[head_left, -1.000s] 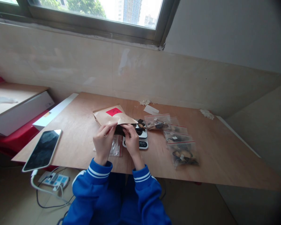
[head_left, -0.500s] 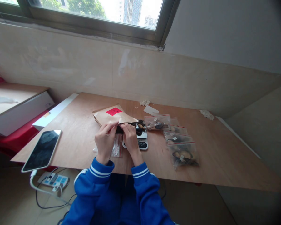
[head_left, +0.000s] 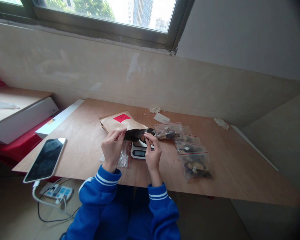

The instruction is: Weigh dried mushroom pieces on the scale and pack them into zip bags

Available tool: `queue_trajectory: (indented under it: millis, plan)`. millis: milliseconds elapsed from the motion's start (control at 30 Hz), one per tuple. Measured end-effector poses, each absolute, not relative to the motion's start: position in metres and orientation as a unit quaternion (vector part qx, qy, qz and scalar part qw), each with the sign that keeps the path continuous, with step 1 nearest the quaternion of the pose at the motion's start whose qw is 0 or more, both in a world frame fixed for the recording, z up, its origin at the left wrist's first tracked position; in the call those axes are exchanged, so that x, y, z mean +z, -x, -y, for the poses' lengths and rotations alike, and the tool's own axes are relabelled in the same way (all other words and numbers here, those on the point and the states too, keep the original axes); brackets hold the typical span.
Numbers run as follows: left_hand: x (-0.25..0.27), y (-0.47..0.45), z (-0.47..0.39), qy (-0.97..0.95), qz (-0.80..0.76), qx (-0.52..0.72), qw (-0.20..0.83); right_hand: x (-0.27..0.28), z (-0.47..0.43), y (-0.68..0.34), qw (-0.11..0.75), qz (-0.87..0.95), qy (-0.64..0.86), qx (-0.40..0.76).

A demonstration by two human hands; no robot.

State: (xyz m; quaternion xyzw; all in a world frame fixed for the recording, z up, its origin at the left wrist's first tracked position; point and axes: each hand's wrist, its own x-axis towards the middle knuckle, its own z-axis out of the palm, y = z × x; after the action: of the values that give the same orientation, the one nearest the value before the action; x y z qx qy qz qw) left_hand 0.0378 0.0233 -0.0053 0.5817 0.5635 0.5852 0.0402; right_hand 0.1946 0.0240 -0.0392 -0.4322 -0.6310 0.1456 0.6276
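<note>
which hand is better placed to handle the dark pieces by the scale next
Probably the right hand: it is at the dark pieces, close to the scale, while the left hand is at the paper bag's edge.

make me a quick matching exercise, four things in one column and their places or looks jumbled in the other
Things
1. dark material
2. phone
3. paper bag
4. frontmost zip bag

Places and looks
A. clear, to the right of both hands
B. bears a red label
C. between the left hand and the right hand
D. at the left end of the table

Pairs: 1-C, 2-D, 3-B, 4-A
</note>
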Motion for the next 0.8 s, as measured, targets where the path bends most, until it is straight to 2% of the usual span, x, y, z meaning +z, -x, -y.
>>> queue_trajectory:
  millis: [233,400,567,800]
  plan:
    - [-0.003,-0.032,-0.024,-0.571,-0.569,0.591,0.041,-0.068,-0.040,-0.200,0.499,0.714,0.463,0.167]
    - [-0.001,-0.029,-0.022,-0.574,-0.569,0.588,0.035,-0.075,-0.049,-0.194,0.459,0.756,0.443,0.146]
    - [0.000,-0.028,-0.021,-0.575,-0.569,0.588,0.023,-0.078,-0.047,-0.197,0.467,0.753,0.429,0.176]
    - [0.000,-0.028,-0.021,-0.575,-0.577,0.580,0.021,-0.067,-0.031,-0.221,0.553,0.662,0.450,0.230]
